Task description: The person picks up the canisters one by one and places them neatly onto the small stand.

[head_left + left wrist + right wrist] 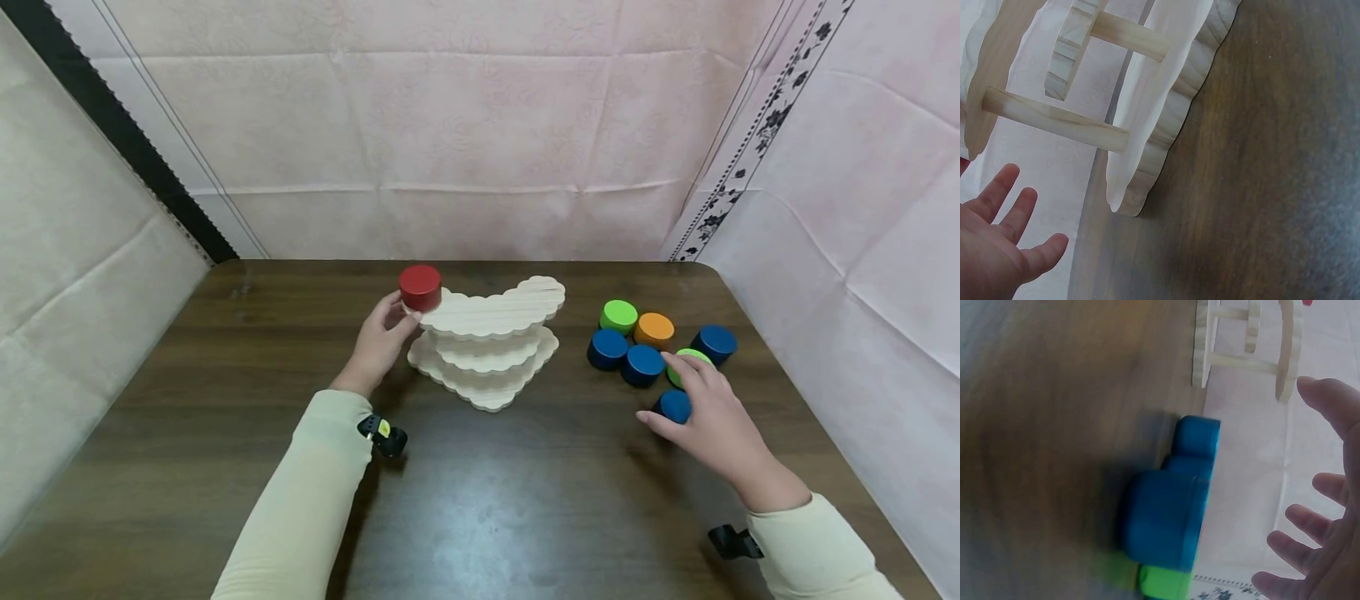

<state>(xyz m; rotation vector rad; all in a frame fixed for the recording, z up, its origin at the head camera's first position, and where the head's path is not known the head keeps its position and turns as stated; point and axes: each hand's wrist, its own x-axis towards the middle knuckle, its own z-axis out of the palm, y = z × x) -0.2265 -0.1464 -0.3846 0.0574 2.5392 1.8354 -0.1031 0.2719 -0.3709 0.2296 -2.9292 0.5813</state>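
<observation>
A white three-tier stand (491, 308) with scalloped edges stands mid-table; wooden posts (1054, 119) join its tiers. On the left corner of its top tier sits a red cylinder (420, 287). My left hand (378, 342) is at that corner, thumb and index finger beside the cylinder's base; whether they pinch it is hidden. In the left wrist view its other fingers (1015, 215) spread beneath the top tier. My right hand (708, 417) hovers with parted fingers around the nearest blue cylinder (672, 406). The right wrist view shows those fingers (1291, 550) apart from the blue cylinder (1160, 519).
Beside the right hand stand more blue cylinders (642, 365), a green cylinder (618, 315), another green cylinder (674, 377) partly hidden by fingers, and an orange cylinder (654, 328). Pale cloth (465, 150) hangs behind the brown wooden table (480, 500) and along both sides.
</observation>
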